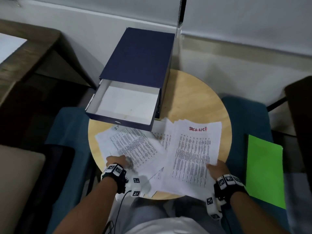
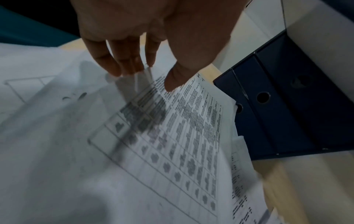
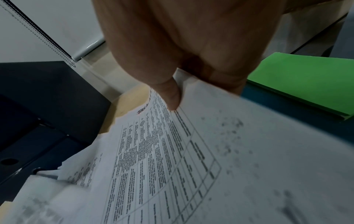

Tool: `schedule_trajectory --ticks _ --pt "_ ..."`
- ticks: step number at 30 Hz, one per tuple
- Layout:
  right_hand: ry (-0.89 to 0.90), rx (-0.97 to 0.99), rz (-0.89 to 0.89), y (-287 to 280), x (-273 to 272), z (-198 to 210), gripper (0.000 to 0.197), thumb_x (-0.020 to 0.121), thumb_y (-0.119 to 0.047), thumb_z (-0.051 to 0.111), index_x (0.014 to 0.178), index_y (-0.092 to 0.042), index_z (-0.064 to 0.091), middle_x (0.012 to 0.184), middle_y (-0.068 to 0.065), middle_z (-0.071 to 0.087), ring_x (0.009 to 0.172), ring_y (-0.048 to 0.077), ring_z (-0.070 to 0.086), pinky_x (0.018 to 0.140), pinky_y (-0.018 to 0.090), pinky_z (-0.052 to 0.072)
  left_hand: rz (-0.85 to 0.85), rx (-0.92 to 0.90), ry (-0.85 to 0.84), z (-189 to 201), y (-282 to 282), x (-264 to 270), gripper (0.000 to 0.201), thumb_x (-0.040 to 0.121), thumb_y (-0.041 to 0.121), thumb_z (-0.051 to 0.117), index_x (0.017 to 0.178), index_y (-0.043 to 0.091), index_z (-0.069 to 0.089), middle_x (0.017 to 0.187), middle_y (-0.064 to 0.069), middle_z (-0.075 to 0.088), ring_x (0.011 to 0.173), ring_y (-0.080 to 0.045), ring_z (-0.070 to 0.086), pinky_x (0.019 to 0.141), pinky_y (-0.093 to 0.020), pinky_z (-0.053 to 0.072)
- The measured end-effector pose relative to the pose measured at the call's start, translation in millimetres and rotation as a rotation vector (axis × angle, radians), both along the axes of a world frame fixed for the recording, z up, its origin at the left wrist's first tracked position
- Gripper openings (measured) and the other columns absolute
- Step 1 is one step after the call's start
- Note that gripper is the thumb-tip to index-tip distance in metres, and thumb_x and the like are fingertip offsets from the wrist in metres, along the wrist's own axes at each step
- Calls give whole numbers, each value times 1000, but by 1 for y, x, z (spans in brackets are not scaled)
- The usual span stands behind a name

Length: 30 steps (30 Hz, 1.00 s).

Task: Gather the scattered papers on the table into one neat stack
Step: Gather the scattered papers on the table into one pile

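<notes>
Printed white sheets lie fanned over the near half of a round wooden table. My left hand rests with straight fingers on the near corner of the left pile; in the left wrist view its fingertips touch the top sheet and the thumb hovers just above. My right hand pinches the near right edge of the "TASK LIST" sheaf, thumb on top of the sheaf and fingers beneath. More sheets lie under both piles.
A dark blue drawer box stands at the table's back left, its top drawer pulled out over the papers. A green folder lies on a blue seat to the right. Another blue seat is on the left.
</notes>
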State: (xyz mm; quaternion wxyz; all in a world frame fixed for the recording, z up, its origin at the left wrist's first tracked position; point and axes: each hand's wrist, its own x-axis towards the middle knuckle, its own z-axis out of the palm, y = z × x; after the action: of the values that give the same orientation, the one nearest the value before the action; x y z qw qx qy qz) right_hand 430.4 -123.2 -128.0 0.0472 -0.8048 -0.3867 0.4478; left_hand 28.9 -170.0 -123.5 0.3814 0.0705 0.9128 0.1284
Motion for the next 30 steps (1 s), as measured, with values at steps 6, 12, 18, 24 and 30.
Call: schedule_trajectory --ticks 6,12,18,24,30 --pt "-17 14 18 -2 -3 5 33 90 -26 62 115 -6 67 113 14 69 100 31 65 83 30 48 -149 56 -22 14 3 5 33 95 10 48 125 0 57 124 -22 62 107 -39 61 81 -39 50" --pt "0 33 43 -2 -3 5 29 90 -25 62 111 -6 68 110 15 70 91 27 63 82 31 48 -230 285 190 19 2 15 29 82 -2 45 109 2 56 103 -23 59 87 -41 61 75 -46 56" --pt "15 39 9 -3 -2 5 28 92 -19 60 114 -4 64 102 14 67 85 24 57 78 27 43 -141 204 9 51 12 35 26 86 -1 56 110 5 46 97 -15 58 81 -31 56 59 -33 46" --pt "8 21 35 -3 6 3 30 93 -20 56 118 -4 62 110 14 67 88 25 59 78 27 42 -222 234 -132 48 23 59 16 79 7 64 95 4 63 99 -18 71 88 -33 68 76 -41 61" --pt "-54 2 -4 -7 29 4 30 94 -18 55 118 -2 62 116 17 66 97 31 62 86 32 46 -757 280 32 81 26 104 10 97 13 47 87 11 49 85 -9 60 80 -29 57 65 -29 42"
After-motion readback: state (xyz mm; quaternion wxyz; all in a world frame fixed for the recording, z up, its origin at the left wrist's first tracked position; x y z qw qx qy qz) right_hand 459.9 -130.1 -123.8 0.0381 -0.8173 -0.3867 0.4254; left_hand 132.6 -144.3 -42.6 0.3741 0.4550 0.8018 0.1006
